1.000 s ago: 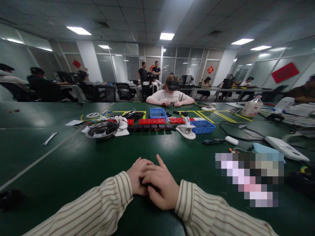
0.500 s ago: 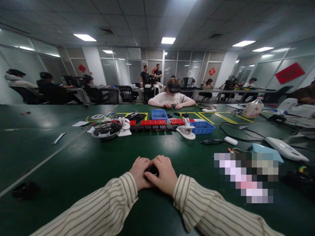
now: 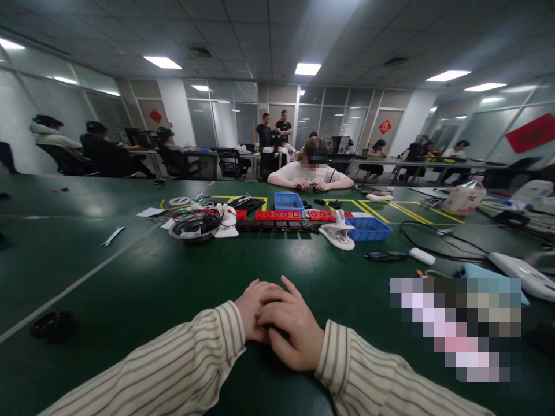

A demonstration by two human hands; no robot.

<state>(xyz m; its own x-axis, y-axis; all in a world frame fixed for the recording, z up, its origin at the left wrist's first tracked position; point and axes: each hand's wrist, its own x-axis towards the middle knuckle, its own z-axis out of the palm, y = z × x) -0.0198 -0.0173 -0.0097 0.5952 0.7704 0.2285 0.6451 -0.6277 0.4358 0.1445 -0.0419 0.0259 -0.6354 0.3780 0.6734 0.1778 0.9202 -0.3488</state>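
My left hand (image 3: 250,312) lies low over the table, its fingers mostly tucked beneath my other hand and closed round something hidden. Across it rests my right hand (image 3: 301,330), index finger raised, the other fingers bent over the left hand and the thumb apart. Only a dark gap shows between the palms, so what lies there cannot be made out. Beyond the hands is the green table (image 3: 243,260). A white clip stand (image 3: 340,234) and a row of black blocks (image 3: 281,225) are the nearest things ahead.
Red strips (image 3: 277,215) run behind the blocks, near two blue bins (image 3: 369,232). Left of them sits a metal bowl (image 3: 180,234) of cables, then a wrench (image 3: 113,236). A black object (image 3: 54,326) lies far left. At right are a white power strip (image 3: 520,274) and cables. Someone sits opposite.
Half a second ago a rounded black thing showed between my hands, with my right hand curved round it; now it is covered. My right index finger has lifted again. The view has shifted slightly.
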